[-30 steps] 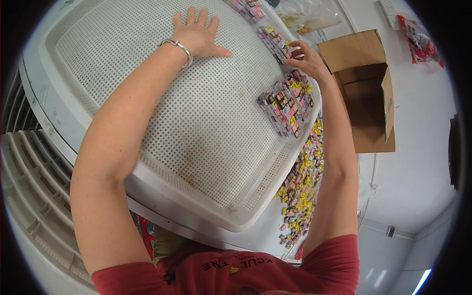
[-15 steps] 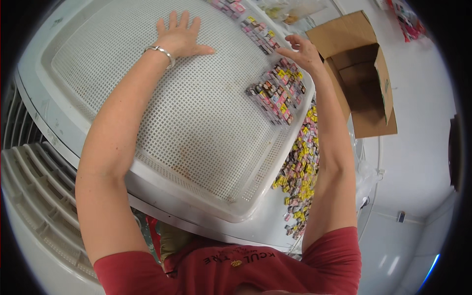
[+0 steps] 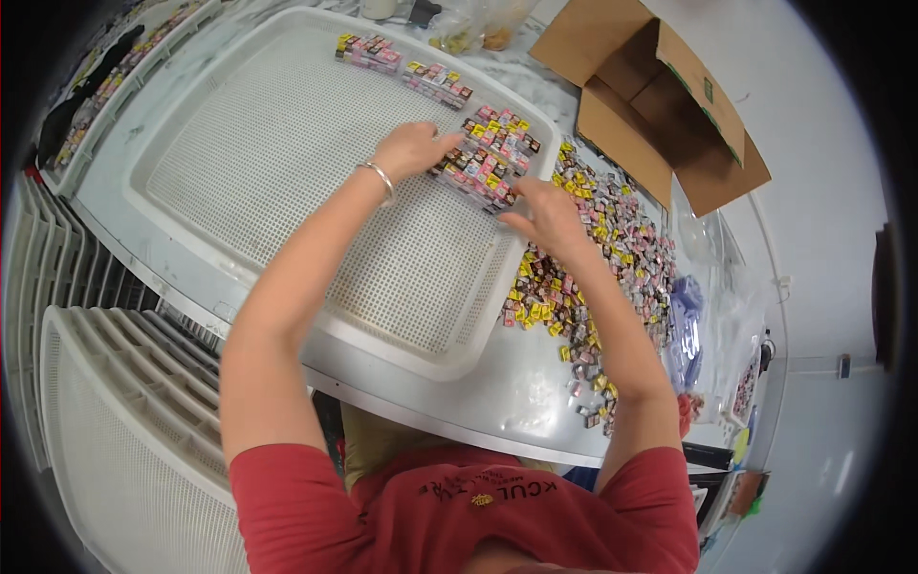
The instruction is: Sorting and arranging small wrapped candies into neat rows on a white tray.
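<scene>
A block of small wrapped pieces point(image 3: 483, 170), pink, yellow, dark and grey, stands in neat rows inside a white perforated tray point(image 3: 373, 330). My left hand point(image 3: 413, 150) is at the block's left side, fingertips against it, a metal bangle on the wrist. At its right side is my right hand point(image 3: 550, 212), fingers on the edge and thumb apart toward the tray's rim. Between them the two hands hold the block. Some fingertips are hidden. Farther back along the same tray wall stand a short row point(image 3: 437, 84) and another row point(image 3: 368, 52) of such pieces.
A loose heap of wrapped pieces point(image 3: 622, 249) lies on the metal table right of the tray. An open cardboard box point(image 3: 626, 134) stands behind it. Stacked white trays point(image 3: 134, 383) are at the lower left, and a filled tray point(image 3: 124, 81) is at the far left. Purple plastic point(image 3: 685, 325) lies right.
My left hand has come from the open tray mesh to the block's left side. My right hand has moved nearer, from behind the block to its right edge. The view has shifted, too.
</scene>
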Tool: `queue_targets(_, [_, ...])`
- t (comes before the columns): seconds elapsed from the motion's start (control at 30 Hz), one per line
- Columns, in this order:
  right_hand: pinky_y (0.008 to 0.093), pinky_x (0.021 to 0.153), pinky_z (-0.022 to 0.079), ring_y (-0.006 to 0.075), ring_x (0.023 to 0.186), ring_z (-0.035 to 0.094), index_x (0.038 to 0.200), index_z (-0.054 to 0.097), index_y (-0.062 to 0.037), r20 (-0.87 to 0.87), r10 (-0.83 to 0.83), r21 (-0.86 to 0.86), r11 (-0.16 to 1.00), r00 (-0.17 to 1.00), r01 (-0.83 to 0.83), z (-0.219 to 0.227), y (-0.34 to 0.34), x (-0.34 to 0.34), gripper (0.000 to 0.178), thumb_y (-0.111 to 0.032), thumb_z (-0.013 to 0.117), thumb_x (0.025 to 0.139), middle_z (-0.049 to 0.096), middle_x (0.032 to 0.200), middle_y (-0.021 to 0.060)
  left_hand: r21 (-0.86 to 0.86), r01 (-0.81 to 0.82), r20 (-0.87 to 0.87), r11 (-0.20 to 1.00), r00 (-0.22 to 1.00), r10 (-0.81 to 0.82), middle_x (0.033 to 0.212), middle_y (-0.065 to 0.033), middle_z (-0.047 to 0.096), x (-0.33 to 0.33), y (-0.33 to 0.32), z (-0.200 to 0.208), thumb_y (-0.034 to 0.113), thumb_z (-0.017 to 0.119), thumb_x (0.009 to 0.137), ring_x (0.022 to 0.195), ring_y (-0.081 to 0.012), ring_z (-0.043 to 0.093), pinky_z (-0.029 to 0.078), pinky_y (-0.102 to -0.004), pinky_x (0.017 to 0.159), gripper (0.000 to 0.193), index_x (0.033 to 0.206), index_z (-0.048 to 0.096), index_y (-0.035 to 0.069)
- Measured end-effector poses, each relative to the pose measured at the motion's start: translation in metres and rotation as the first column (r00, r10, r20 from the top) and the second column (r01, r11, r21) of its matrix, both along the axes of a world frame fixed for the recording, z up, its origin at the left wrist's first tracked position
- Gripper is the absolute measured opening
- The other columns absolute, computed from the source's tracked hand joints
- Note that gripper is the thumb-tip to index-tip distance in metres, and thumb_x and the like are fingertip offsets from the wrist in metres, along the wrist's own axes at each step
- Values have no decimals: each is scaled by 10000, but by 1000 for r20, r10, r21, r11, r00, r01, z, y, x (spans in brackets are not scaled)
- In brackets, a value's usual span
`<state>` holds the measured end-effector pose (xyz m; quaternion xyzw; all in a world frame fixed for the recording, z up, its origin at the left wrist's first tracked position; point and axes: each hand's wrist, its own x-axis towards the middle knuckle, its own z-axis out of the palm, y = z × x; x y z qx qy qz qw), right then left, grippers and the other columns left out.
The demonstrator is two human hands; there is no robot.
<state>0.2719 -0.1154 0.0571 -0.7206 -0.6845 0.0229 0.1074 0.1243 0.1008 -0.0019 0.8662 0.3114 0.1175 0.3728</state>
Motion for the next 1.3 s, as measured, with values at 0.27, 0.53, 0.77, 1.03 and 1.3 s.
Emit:
queue_targets(0.27, [470,786,490,392,944,607,1317,368,-47,151,-39,-24,999,988,44,-29,17,-10,725,-295,746,752,609,997,196,-58,-99,-21,993,995,98,790,-267,653,4,-22,4,532,595,827,840,-356,664,519,-435,753,601,917,648,-60])
queue_targets(0.53, [479,815,502,417,946,586,1424,303,-95,-70,-51,-29,998,996,49,-43,35,-44,773,-180,690,761,562,1064,226,-428,-171,95,887,968,232,666,-140,616,-39,-14,4,415,641,844,469,-191,580,483,-337,428,494,883,581,-73])
queue_targets(0.77, [492,790,514,423,904,607,1429,311,-121,-140,-18,0,1000,990,18,-48,134,-99,761,-169,669,759,563,1031,244,-451,-420,265,788,780,567,990,-196,590,-95,30,5,415,680,837,620,-183,631,559,-301,515,754,1312,407,-104])
queue_targets(1.03, [482,826,514,421,987,608,1374,351,-117,-176,76,20,997,981,-74,-53,269,-151,672,-109,659,777,532,1150,249,-337,-698,211,632,598,773,1048,-217,579,-133,114,-17,352,714,825,679,-224,660,582,-329,525,953,1418,126,-109])
queue_targets(1.3, [476,811,516,431,987,598,1412,309,-104,-155,118,173,981,981,-91,-40,327,-142,763,-144,705,761,521,1136,244,-428,-691,351,583,467,812,1178,-301,548,-102,249,-46,313,698,831,958,-357,644,572,-417,722,918,1403,118,-111])
